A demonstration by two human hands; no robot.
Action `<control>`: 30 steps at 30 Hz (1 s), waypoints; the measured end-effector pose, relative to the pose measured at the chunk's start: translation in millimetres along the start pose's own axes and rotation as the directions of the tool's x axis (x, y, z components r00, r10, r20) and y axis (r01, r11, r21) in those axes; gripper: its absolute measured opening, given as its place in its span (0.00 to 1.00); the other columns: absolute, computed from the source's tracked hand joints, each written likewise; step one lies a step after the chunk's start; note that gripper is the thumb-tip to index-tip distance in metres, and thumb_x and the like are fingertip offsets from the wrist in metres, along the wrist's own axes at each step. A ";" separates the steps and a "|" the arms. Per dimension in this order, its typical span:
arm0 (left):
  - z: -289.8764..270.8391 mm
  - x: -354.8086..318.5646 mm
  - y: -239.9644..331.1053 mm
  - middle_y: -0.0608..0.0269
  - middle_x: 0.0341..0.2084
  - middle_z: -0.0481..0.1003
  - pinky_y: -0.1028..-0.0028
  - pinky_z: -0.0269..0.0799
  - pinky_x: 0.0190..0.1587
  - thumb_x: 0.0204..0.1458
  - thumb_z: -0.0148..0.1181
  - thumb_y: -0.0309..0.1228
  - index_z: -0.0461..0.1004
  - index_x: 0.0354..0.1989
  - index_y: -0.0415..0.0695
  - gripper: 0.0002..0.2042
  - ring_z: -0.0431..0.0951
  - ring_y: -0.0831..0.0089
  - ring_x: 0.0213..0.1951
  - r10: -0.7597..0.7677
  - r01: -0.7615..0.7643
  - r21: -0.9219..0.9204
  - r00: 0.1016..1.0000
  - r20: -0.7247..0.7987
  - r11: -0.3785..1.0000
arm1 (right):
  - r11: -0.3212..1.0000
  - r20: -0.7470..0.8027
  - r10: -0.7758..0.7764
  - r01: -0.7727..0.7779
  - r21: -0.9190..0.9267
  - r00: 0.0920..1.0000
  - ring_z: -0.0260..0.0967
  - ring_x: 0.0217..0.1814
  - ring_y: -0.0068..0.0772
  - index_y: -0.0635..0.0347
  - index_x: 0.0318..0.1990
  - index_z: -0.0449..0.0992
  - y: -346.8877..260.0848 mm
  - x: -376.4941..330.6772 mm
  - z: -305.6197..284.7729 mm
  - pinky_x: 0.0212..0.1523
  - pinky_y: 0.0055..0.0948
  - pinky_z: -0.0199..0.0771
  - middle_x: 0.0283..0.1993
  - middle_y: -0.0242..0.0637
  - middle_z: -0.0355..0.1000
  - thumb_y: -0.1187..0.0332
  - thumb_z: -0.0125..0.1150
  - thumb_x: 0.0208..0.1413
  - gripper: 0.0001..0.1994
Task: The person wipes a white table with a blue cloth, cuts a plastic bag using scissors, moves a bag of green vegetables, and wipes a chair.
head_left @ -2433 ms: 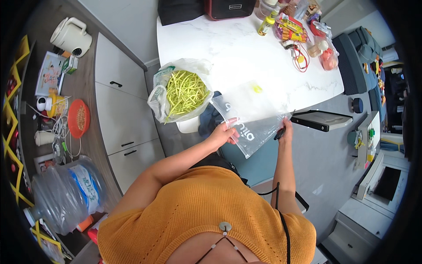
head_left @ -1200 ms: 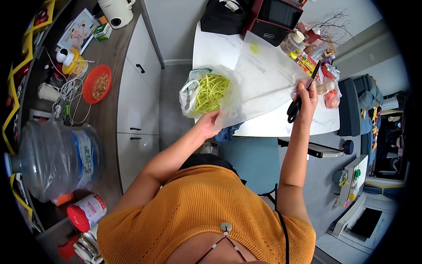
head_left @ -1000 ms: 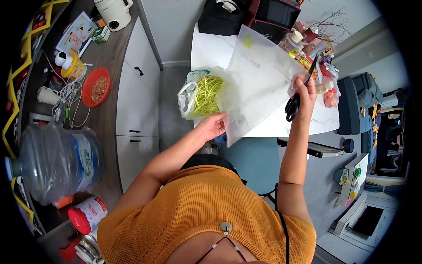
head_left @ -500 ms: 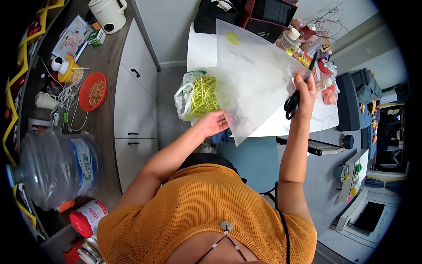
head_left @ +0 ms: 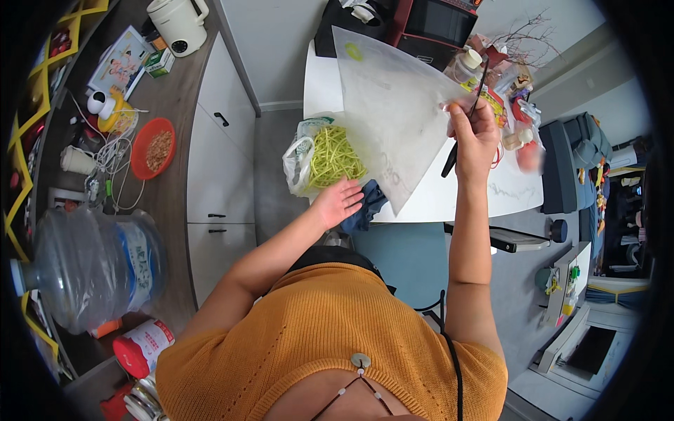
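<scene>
A frosted, translucent plastic bag (head_left: pixel 393 105) with a green round mark near its top left corner hangs spread over the white table. My right hand (head_left: pixel 474 137) pinches its right corner, and black scissors (head_left: pixel 450 160) are held in the same hand, one end jutting above the fingers and a handle below. My left hand (head_left: pixel 338 203) is open, palm up with fingers stretched, holding nothing. It sits apart from the frosted bag, just below a white carrier bag (head_left: pixel 298 158) full of green strips (head_left: pixel 335 156) that look like cut vegetable stems. A dark blue cloth (head_left: pixel 370 203) lies beside my left fingertips.
The white table (head_left: pixel 509 189) carries a red-and-black appliance (head_left: pixel 435 28) and assorted jars and packets at its far right. A blue chair (head_left: pixel 400 252) stands at its near edge. On the left counter are a red bowl of nuts (head_left: pixel 153 149), cables and a large water bottle (head_left: pixel 98 263).
My left hand has let go of the plastic bag's lower edge and opened. My right hand has moved slightly left and up with the bag corner, and the scissors have turned.
</scene>
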State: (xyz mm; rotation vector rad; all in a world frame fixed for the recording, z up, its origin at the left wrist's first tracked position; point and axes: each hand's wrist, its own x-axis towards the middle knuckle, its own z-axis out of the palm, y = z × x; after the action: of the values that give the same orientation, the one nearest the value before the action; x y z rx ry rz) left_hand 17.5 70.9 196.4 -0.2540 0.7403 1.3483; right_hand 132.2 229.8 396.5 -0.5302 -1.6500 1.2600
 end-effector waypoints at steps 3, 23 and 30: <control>-0.3 -3.4 -1.9 0.59 0.48 0.60 0.65 0.54 0.53 0.50 0.46 0.44 0.59 0.50 0.41 0.23 0.59 0.68 0.51 -0.023 0.020 0.095 0.999 0.037 0.995 | 0.999 -0.061 0.016 -0.013 0.051 0.998 0.56 0.19 0.11 0.62 0.30 0.66 3.9 -0.6 0.6 0.20 0.12 0.56 0.26 0.29 0.68 0.76 0.52 0.48 0.03; 12.0 2.0 3.7 0.68 0.37 0.68 0.65 0.56 0.50 0.46 0.54 0.34 0.66 0.39 0.48 0.12 0.65 0.74 0.45 -0.019 0.016 0.031 0.993 0.120 0.999 | 0.991 -0.178 0.074 -0.053 0.124 0.981 0.52 0.15 0.11 0.61 0.30 0.66 1.5 -14.8 -7.2 0.16 0.11 0.51 0.24 0.31 0.69 0.76 0.50 0.49 0.02; 3.5 5.8 -5.2 0.68 0.37 0.68 0.65 0.57 0.50 0.46 0.54 0.34 0.66 0.39 0.48 0.12 0.64 0.72 0.46 0.060 -0.071 0.092 0.992 0.114 0.993 | 0.998 -0.262 0.027 -0.010 0.064 0.965 0.49 0.15 0.11 0.59 0.29 0.66 8.9 -18.1 -28.4 0.15 0.13 0.45 0.22 0.26 0.63 0.75 0.51 0.49 0.01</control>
State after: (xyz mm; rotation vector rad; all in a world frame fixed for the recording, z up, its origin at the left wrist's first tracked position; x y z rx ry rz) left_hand 23.8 76.3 194.1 -0.0779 0.7230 1.3736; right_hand 163.2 232.8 381.1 -0.6466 -1.3822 1.1947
